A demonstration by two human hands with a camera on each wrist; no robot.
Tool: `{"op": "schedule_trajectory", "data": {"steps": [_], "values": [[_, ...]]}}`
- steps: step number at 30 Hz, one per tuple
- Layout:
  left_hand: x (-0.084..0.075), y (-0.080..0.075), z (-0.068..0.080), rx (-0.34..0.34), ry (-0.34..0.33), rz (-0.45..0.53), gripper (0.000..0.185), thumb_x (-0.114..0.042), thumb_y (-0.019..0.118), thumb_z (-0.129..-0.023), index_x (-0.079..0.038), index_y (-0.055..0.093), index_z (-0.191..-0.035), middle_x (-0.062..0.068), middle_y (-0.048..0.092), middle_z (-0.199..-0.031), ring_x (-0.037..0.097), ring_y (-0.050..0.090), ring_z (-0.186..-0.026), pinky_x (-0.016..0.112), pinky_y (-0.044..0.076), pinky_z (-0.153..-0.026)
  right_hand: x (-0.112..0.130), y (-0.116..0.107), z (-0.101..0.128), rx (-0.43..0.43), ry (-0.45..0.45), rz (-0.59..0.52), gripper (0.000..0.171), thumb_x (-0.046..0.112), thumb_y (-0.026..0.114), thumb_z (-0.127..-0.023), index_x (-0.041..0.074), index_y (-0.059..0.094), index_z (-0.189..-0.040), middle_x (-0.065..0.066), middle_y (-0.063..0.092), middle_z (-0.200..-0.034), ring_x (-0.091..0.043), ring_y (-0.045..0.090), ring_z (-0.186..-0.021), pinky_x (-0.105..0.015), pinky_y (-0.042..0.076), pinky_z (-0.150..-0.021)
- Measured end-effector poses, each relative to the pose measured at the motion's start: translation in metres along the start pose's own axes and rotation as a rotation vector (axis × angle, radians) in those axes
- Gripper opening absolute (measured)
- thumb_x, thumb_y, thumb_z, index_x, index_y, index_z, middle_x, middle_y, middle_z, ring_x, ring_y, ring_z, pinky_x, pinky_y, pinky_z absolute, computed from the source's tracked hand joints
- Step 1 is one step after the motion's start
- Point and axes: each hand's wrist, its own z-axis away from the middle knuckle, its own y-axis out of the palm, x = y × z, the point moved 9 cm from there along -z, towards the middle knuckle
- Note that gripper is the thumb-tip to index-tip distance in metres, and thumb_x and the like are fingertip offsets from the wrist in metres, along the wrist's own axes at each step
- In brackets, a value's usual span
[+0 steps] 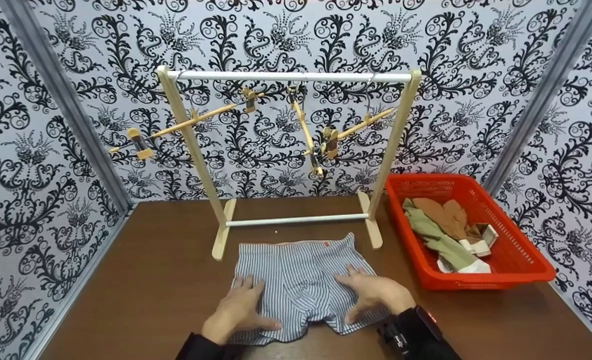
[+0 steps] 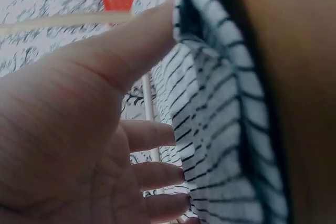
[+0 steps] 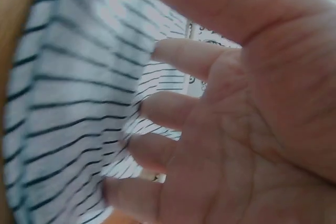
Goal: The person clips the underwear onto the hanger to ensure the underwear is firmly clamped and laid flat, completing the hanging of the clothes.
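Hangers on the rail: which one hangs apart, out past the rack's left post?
The leftmost hanger; its clip end sticks out beyond the rack post, while the other two cross near the middle.

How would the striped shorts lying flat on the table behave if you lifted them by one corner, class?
The striped shorts would probably droop and fold, since the thin cloth lies flat and creased under the left hand and right hand. They look light for their size. They would likely slide over the smooth table, not roll or tip.
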Motion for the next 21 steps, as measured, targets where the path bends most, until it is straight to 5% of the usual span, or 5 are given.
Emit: {"op": "schedule_trajectory", "data": {"steps": [3,6,11,13,21], "values": [[-0.005,-0.005,0.004,-0.041,0.068,0.011,0.107,-0.057,0.086,-0.072,0.009,0.045,-0.145,0.039,0.034,-0.151,0.058,0.026,-0.141,0.069,0.03,-0.109,0.008,-0.007,-0.002,-0.001,-0.015,0.0,0.095,0.026,0.091,-0.074,0.01,0.042,-0.154,-0.032,0.022,-0.16,-0.046,0.024,-0.147,-0.059,0.024,-0.117],[-0.007,-0.025,0.008,-0.168,0.148,0.041,0.099,-0.051,0.083,-0.08,0.014,0.044,-0.143,0.039,0.041,-0.146,0.058,0.036,-0.136,0.067,0.034,-0.107,0.022,-0.023,-0.006,-0.059,-0.088,-0.014,0.089,0.025,0.085,-0.082,0.008,0.038,-0.156,-0.032,0.02,-0.161,-0.049,0.021,-0.147,-0.061,0.02,-0.117],[0.008,-0.085,0.016,-0.464,0.161,0.133,0.08,-0.033,0.076,-0.092,0.012,0.039,-0.147,0.033,0.047,-0.145,0.049,0.046,-0.133,0.061,0.035,-0.11,0.044,-0.061,-0.016,-0.223,-0.195,-0.067,0.089,0.037,0.071,-0.095,0.004,0.021,-0.16,-0.028,0.012,-0.162,-0.05,0.015,-0.147,-0.062,0.015,-0.118],[0.019,-0.111,0.018,-0.549,0.129,0.218,0.081,-0.031,0.075,-0.093,0.01,0.035,-0.151,0.03,0.043,-0.15,0.045,0.044,-0.136,0.058,0.033,-0.113,0.051,-0.076,-0.021,-0.278,-0.214,-0.13,0.092,0.044,0.067,-0.096,0.006,0.015,-0.162,-0.024,0.013,-0.163,-0.048,0.025,-0.145,-0.06,0.019,-0.117],[0.062,-0.197,0.039,-0.696,0.01,0.797,0.091,-0.041,0.068,-0.097,-0.008,0.013,-0.162,0.018,0.034,-0.159,0.033,0.042,-0.14,0.045,0.039,-0.112,0.088,-0.109,-0.068,-0.279,-0.266,-0.799,0.091,0.044,0.064,-0.099,0.012,0.008,-0.163,-0.015,0.014,-0.167,-0.033,0.027,-0.149,-0.046,0.028,-0.117]]}}
